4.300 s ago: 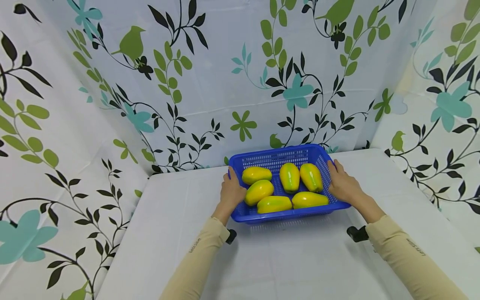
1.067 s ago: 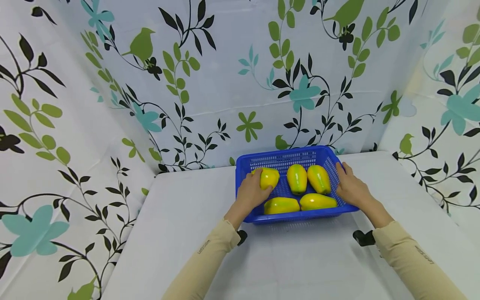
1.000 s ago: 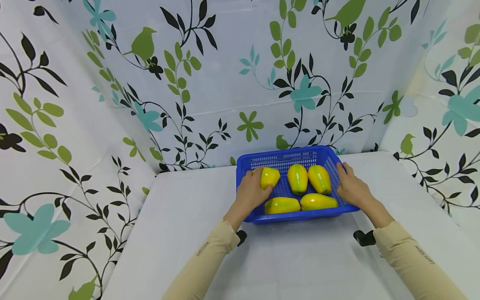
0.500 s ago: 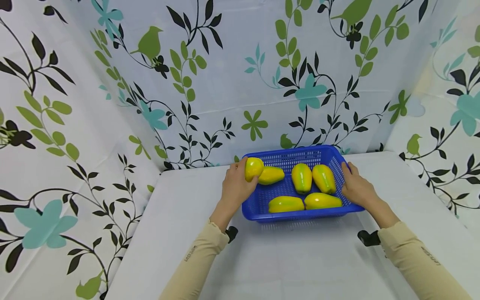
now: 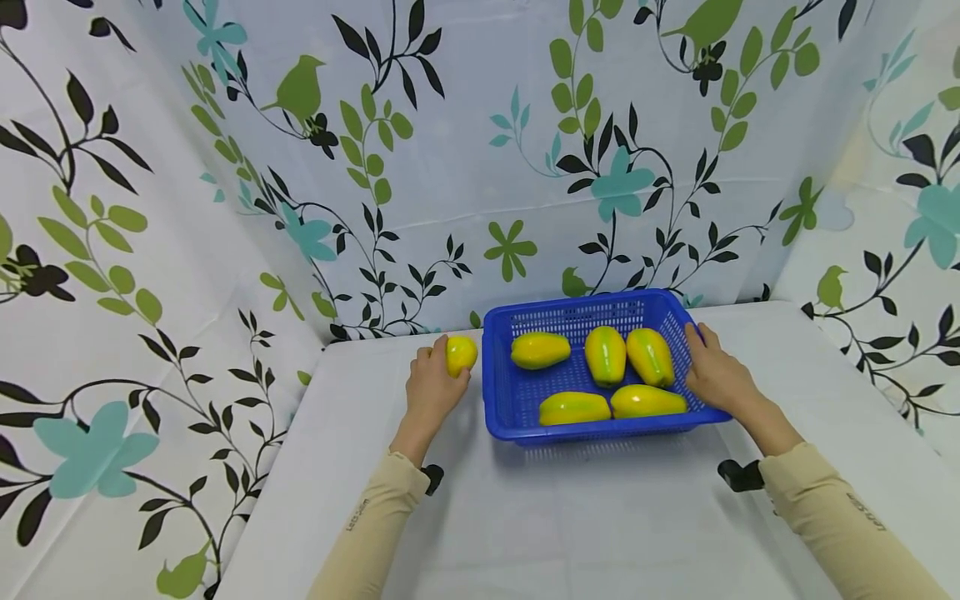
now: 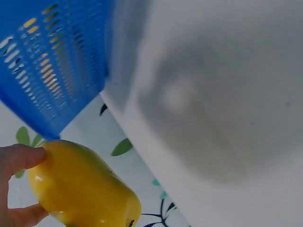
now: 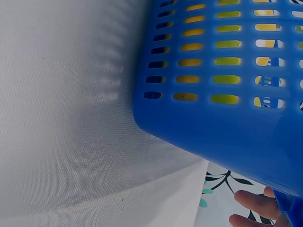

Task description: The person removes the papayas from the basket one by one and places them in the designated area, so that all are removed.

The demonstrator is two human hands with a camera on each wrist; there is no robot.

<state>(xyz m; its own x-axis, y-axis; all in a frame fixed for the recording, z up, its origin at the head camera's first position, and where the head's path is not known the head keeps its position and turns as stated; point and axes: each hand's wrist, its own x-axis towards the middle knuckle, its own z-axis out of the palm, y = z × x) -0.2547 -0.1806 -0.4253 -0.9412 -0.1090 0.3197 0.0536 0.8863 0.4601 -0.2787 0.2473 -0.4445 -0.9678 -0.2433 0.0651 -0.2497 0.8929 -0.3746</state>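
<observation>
My left hand point(image 5: 433, 385) grips a yellow mango point(image 5: 461, 355) just outside the left side of the blue plastic basket point(image 5: 607, 435). In the left wrist view, the thumb and a finger hold the smooth mango point(image 6: 85, 184) at one end, close beside the basket's slotted wall point(image 6: 57, 71). My right hand point(image 5: 718, 372) holds the basket's right rim. The right wrist view shows its fingers point(image 7: 258, 204) at the rim's edge, with the rest of that hand out of frame. Several more mangoes point(image 5: 605, 356) lie inside the basket, spaced apart in two rows.
The basket stands toward the back of a white-covered table point(image 5: 555, 533). Behind it hangs a curtain point(image 5: 465, 167) printed with leaves, birds and flowers, which also lines the left and right sides. Dark wrist mounts point(image 5: 741, 475) stick out below the sleeves.
Both hands first held the basket's sides. My left hand then took a mango from the basket's left part, lifted it over the rim and moved it left. The right hand stays on the rim.
</observation>
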